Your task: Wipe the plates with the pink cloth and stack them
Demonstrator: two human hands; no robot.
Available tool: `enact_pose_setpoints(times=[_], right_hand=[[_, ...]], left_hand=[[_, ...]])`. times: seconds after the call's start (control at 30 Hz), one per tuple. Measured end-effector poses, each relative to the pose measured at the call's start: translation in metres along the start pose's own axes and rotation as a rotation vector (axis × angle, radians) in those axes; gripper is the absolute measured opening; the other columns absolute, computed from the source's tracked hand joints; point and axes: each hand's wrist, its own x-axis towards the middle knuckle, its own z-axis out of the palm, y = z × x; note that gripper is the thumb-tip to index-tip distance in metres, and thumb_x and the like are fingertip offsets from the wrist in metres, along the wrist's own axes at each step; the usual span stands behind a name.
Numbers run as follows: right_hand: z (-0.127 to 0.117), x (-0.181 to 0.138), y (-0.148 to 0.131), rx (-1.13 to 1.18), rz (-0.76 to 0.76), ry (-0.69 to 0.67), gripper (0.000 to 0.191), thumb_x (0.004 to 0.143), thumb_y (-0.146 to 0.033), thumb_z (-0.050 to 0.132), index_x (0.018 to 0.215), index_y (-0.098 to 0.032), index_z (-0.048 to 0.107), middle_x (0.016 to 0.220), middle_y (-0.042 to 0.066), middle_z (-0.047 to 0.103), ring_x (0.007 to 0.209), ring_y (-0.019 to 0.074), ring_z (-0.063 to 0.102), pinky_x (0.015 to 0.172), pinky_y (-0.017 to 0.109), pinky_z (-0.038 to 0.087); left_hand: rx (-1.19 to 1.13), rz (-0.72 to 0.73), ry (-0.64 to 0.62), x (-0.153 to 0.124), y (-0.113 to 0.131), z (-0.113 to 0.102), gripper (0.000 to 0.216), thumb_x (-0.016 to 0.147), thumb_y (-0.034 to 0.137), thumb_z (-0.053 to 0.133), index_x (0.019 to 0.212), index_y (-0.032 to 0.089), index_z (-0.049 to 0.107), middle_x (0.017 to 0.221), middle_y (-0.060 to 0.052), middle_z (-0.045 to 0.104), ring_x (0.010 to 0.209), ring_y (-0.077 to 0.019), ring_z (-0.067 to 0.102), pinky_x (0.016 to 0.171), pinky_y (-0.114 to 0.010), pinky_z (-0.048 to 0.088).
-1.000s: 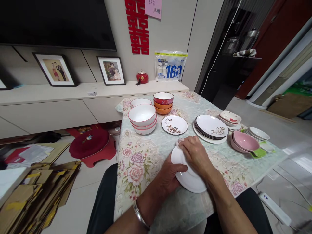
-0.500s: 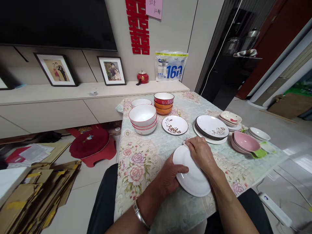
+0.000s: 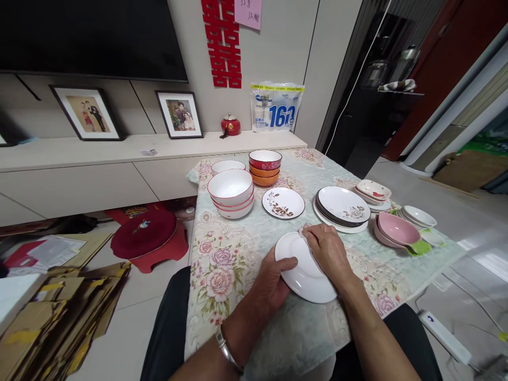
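A white plate (image 3: 307, 278), tilted, with its ringed underside apparently facing me, is held over the near edge of the table. My left hand (image 3: 278, 275) grips its left rim, thumb lying across the surface. On the plate's upper right, my right hand (image 3: 327, 248) is closed over a pale cloth (image 3: 305, 230); only a small bit of it shows past the fingers. Just beyond the hands lies a flower-patterned plate (image 3: 283, 203). To its right is a stack of dark-rimmed plates (image 3: 344, 204) with a white plate at the bottom.
Red-rimmed white bowls (image 3: 230, 189) and a stack of red and orange bowls (image 3: 265, 165) stand at the far left. Pink bowls (image 3: 397, 229), small white bowls (image 3: 418, 216) and spotted dishes (image 3: 373, 189) sit at right. A red stool (image 3: 148, 233) and flattened cardboard (image 3: 79, 323) are on the floor.
The held plate has turned and tipped slightly, its lower edge rising. My right hand has shifted a little along it, and my left hand slightly left. The view has shifted slightly.
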Motion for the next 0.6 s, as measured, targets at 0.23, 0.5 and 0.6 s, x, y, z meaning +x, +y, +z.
enact_pose_setpoints(times=[0.23,0.5,0.6], right_hand=[[-0.001,-0.003,-0.013,-0.018,-0.077,0.056,0.026,0.098,-0.02,0.047,0.102,-0.013,0.072,0.096,0.015,0.065,0.091,0.0288,0.052,0.085,0.043,0.044],[-0.022,-0.009,-0.035,0.385,-0.344,-0.201,0.028,0.098,-0.016,0.049,0.111,-0.025,0.071,0.113,0.007,0.064,0.107,0.0228,0.054,0.092,0.039,0.046],[-0.016,-0.005,-0.015,0.317,-0.216,-0.068,0.027,0.095,-0.013,0.051,0.108,-0.022,0.072,0.109,0.01,0.063,0.106,0.025,0.054,0.093,0.041,0.046]], left_hand=[[0.01,0.033,0.067,0.001,0.0,0.003,0.08,0.05,0.001,0.074,0.127,0.016,0.059,0.106,-0.009,0.075,0.102,-0.0296,0.067,0.089,-0.039,0.049],[0.029,-0.01,-0.013,-0.002,0.004,0.003,0.069,0.051,-0.001,0.069,0.117,0.018,0.065,0.099,-0.005,0.075,0.093,-0.0237,0.068,0.083,-0.032,0.05],[0.035,-0.026,-0.018,-0.002,0.003,0.003,0.08,0.049,-0.002,0.068,0.126,0.019,0.06,0.102,-0.006,0.075,0.099,-0.0277,0.068,0.087,-0.037,0.05]])
